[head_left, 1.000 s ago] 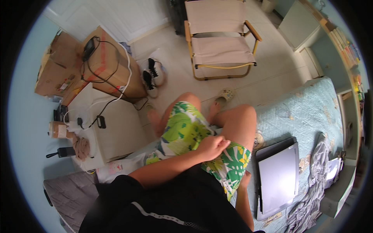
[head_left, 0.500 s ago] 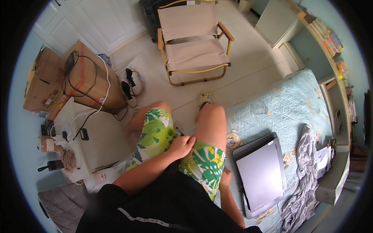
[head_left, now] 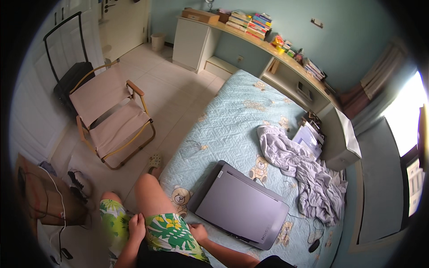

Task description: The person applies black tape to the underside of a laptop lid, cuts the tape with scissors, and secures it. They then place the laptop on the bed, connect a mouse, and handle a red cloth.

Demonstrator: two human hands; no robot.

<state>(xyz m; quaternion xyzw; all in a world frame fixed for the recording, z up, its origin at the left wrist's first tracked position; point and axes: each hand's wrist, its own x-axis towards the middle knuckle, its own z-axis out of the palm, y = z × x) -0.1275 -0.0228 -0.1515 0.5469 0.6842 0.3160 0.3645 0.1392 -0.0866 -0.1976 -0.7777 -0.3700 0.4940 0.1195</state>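
Note:
My left hand [head_left: 137, 227] rests on my lap between my thighs, against the green and white patterned shorts [head_left: 175, 233]. Its fingers are curled closed, and nothing shows in them. Beside my right thigh, my right hand [head_left: 198, 232] is pressed to the bed as a loose fist, also with nothing visible in it. Just past that hand lies a closed grey laptop [head_left: 241, 205], flat on the light blue quilt [head_left: 223, 120] printed with bears. Neither hand touches the laptop.
A folding chair [head_left: 111, 111] stands on the tiled floor before a black suitcase [head_left: 73, 82]. Crumpled grey cloth [head_left: 295, 165] and a wired mouse [head_left: 314, 245] lie on the bed. Cardboard boxes [head_left: 49, 196] and shoes [head_left: 79, 184] are at left. Books [head_left: 257, 27] line the shelf.
My view has swung to the right, bringing the window, shelf and mouse into sight. Both hands stay by my thighs; the left sits further back between them. The laptop remains on the quilt.

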